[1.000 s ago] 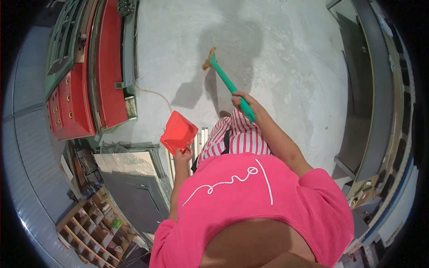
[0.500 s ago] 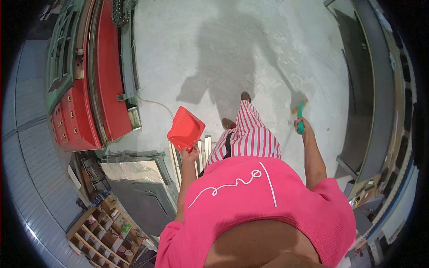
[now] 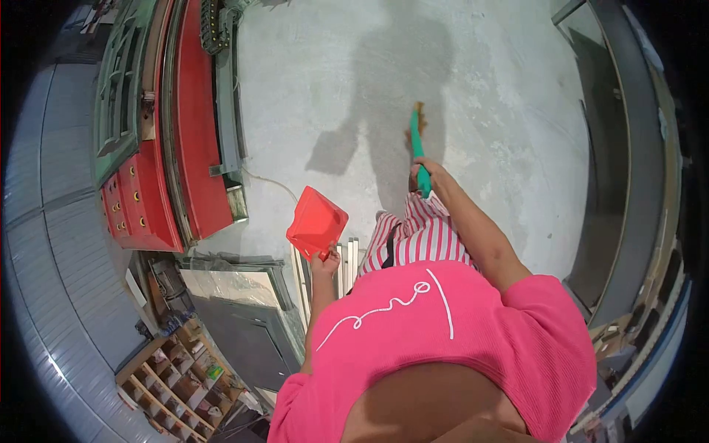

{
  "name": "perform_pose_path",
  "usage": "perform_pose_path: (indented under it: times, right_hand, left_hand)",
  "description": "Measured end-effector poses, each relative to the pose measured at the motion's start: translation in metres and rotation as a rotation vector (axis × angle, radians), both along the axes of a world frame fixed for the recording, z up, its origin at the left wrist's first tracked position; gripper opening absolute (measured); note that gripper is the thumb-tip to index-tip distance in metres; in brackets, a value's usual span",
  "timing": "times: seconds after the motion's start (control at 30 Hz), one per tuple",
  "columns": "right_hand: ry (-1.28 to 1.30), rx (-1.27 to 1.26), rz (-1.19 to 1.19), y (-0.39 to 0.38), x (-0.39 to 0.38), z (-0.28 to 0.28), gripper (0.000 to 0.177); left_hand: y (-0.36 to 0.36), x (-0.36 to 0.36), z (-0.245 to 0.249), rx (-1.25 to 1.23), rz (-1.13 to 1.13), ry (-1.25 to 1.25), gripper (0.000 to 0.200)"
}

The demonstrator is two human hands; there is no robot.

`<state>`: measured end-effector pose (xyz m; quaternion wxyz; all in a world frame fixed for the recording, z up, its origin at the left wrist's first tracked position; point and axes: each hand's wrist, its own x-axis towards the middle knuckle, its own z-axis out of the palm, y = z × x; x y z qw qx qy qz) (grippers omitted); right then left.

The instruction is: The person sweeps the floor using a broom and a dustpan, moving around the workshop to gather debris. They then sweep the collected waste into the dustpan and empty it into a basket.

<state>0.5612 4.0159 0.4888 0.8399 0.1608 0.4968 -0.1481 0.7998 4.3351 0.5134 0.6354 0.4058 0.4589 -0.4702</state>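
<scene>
A red dustpan [image 3: 317, 221] hangs above the floor in my left hand [image 3: 326, 261], whose fingers are closed round its handle. My right hand [image 3: 428, 171] grips the green handle of a hand brush [image 3: 416, 133], stretched out ahead of my legs. Brown bristles show along the brush's far part, slightly blurred. Whether they touch the floor I cannot tell. The dustpan is to the left of the brush, well apart from it.
A red machine [image 3: 203, 133] stands on the left, with a thin hose on the floor [image 3: 295, 88] beside it. Panels [image 3: 236, 332] and pale strips lean at lower left, near a wooden compartment shelf [image 3: 173, 384]. A dark metal frame [image 3: 636, 148] runs along the right.
My right hand has swung the brush inward from the right to in front of my legs. The dustpan is still in my left hand, and the whole view has shifted slightly.
</scene>
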Motion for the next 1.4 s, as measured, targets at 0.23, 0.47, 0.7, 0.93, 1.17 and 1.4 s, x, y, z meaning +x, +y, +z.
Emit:
perform_pose_path:
  times: [0.23,0.47,0.7,0.93,1.17,1.4]
  right_hand:
    - [-0.091,-0.241,0.183,0.008,-0.122,0.079,0.025]
    - [0.32,-0.333,0.257,0.043,-0.242,0.057,0.02]
    - [0.417,-0.042,-0.38,-0.003,-0.349,-0.024,0.022]
    - [0.654,-0.491,-0.156,-0.074,-0.257,-0.03,0.014]
    - [0.358,-0.291,0.269,-0.153,-0.018,-0.017,0.016]
    - [-0.062,-0.083,0.329,-0.2,0.05,0.06,0.02]
  left_hand:
    - [-0.016,-0.02,-0.006,0.062,0.037,0.004,0.037]
    - [-0.032,-0.023,-0.023,0.04,-0.017,0.032,0.037]
    - [-0.055,-0.01,-0.023,0.012,-0.056,0.123,0.038]
    - [-0.107,0.002,-0.004,-0.097,-0.33,-0.255,0.039]
    - [-0.189,0.038,-0.007,-0.007,0.045,0.045,0.041]
    - [-0.261,0.057,0.009,0.011,-0.027,0.08,0.044]
